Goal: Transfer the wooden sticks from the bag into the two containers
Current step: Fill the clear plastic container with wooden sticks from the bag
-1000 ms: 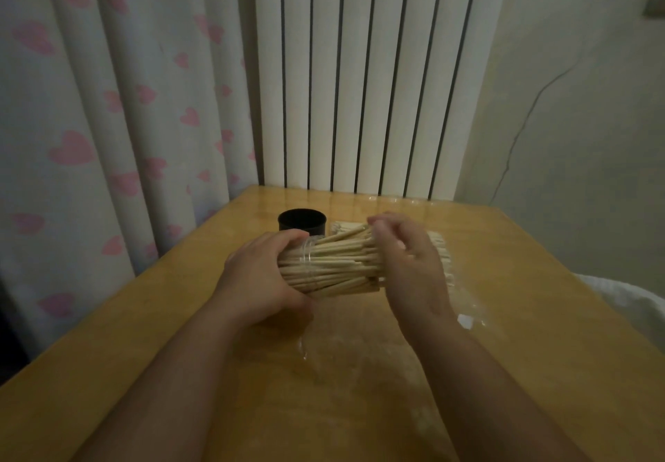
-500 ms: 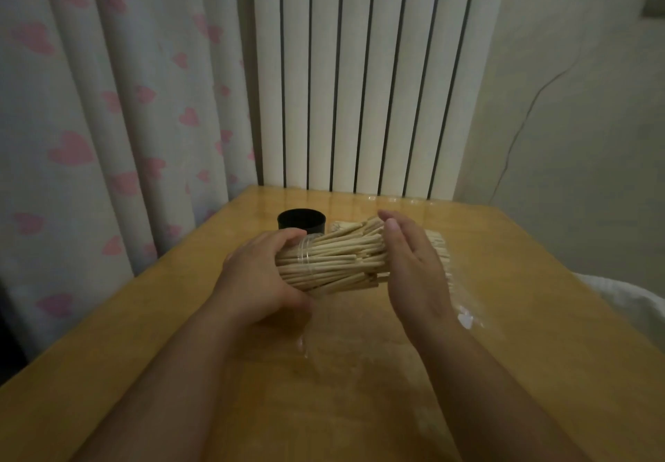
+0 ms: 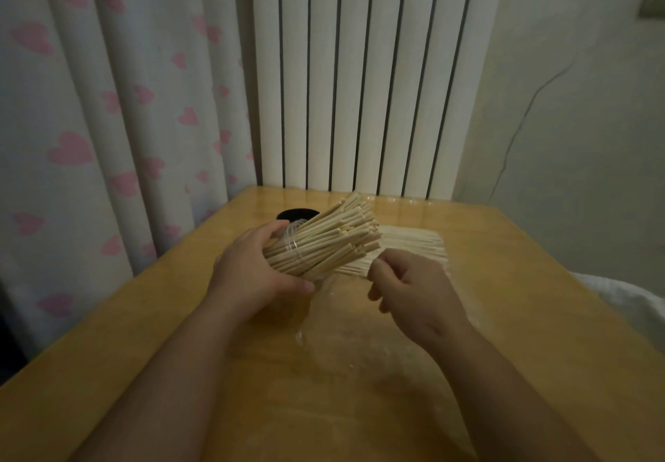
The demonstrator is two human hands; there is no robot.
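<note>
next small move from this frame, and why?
Probably stand the clear container upright on the table. The left hand grips it tilted, and it looks packed with sticks. Loose sticks lie in the bag by the right hand; those would suit the black container behind.

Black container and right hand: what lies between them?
The stick bundle gripped by the left hand, its free ends crossing that gap; head view shows it.
</note>
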